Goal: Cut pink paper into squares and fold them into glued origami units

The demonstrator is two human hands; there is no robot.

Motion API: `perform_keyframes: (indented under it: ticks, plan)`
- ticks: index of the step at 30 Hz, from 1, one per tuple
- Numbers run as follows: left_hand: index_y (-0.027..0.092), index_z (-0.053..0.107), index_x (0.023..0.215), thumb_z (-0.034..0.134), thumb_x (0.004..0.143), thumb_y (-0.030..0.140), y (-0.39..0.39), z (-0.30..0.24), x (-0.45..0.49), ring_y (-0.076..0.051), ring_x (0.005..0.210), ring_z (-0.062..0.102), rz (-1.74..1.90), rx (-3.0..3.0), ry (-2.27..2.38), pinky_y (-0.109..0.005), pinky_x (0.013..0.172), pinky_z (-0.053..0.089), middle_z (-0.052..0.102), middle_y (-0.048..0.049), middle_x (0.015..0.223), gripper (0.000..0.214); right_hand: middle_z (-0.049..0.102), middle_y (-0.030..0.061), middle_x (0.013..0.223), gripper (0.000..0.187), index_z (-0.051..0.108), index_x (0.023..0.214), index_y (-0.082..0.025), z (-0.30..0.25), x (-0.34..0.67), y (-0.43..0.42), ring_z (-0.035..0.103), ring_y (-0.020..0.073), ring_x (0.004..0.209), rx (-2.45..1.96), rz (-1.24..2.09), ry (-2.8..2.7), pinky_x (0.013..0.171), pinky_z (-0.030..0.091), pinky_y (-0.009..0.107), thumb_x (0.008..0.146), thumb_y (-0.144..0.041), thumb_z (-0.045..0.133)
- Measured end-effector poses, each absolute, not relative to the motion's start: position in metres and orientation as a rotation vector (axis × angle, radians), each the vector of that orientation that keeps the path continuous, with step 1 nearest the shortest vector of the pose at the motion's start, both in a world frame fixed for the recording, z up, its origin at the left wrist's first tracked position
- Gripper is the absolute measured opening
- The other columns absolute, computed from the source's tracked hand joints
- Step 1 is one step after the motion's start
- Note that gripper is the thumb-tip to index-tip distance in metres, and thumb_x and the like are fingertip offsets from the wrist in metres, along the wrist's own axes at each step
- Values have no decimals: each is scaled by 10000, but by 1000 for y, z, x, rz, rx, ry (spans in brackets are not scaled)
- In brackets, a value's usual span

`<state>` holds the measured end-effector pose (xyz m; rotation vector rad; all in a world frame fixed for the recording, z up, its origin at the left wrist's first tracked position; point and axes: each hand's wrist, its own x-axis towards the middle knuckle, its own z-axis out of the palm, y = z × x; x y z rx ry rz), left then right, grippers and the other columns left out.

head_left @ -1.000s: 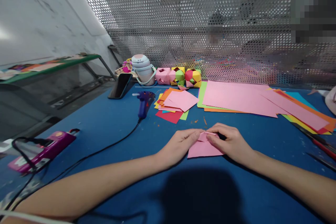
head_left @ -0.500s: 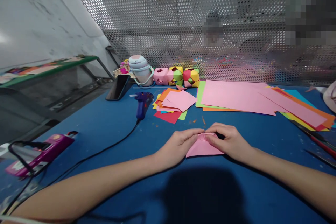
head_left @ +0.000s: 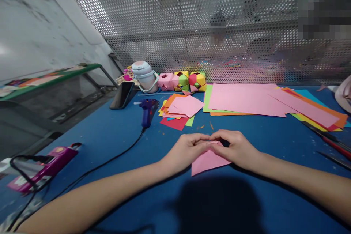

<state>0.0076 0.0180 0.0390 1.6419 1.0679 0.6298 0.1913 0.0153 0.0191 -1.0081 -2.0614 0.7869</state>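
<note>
A folded piece of pink paper [head_left: 208, 161] lies at the centre of the clock on the scuffed blue tabletop [head_left: 123, 197]: matte and flat, with a straight near edge and a sharp corner pointing to 7 o'clock. The left hand [head_left: 188, 152] and right hand [head_left: 238, 150] meet at its 12 o'clock edge, thumbs on top, pinching the fold between them; their fingers cover much of that edge.

At 11 o'clock sits a loose pile of coloured paper squares [head_left: 179, 106], with faceted woven paper balls [head_left: 181, 80] behind it. Broad smooth paper sheets [head_left: 244, 98] spread at 1 o'clock, narrower paper strips [head_left: 309, 109] at 2, and a red-handled tool [head_left: 336, 146] near 3. A blue plastic glue gun [head_left: 146, 113] rests at 10, its black cord [head_left: 117, 158] curving past the left forearm towards a glossy purple power strip [head_left: 52, 170] at 9. A perforated metal panel [head_left: 186, 25] blocks the far side at 12.
</note>
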Motion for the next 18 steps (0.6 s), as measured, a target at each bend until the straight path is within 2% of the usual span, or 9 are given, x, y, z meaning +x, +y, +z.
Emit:
perform_keyframes:
  ticks: [4,8,13,18]
  plan:
    - [153,736,847,591,805,320,17,39,9,-144,750,629,658,1666,1133,-192,656,463,732,-20,824,225,594,-19,698,91,592,835,-177,23,192,14,514,103,618,-1131,1004,-1917,550,396,216,774,-242,610]
    - [168,743,849,585,809,332,18,35,6,-141,723,625,671,1698,1165,-193,630,458,732,-17,809,231,542,-38,642,89,587,774,-168,27,193,15,472,90,584,-1221,1170,-1803,517,358,208,746,-244,625]
    - [175,740,889,573,820,292,19,32,4,-144,765,638,693,1738,1147,-190,666,473,737,-12,855,215,524,-42,593,109,634,758,-166,29,195,17,441,89,550,-1252,1211,-1803,503,325,221,763,-274,618]
    - [174,734,915,563,830,265,21,30,1,-148,810,652,713,1797,1109,-190,705,488,737,-15,903,212,591,-24,648,124,659,766,-179,28,197,18,485,104,598,-1234,1179,-1833,549,356,234,796,-273,585]
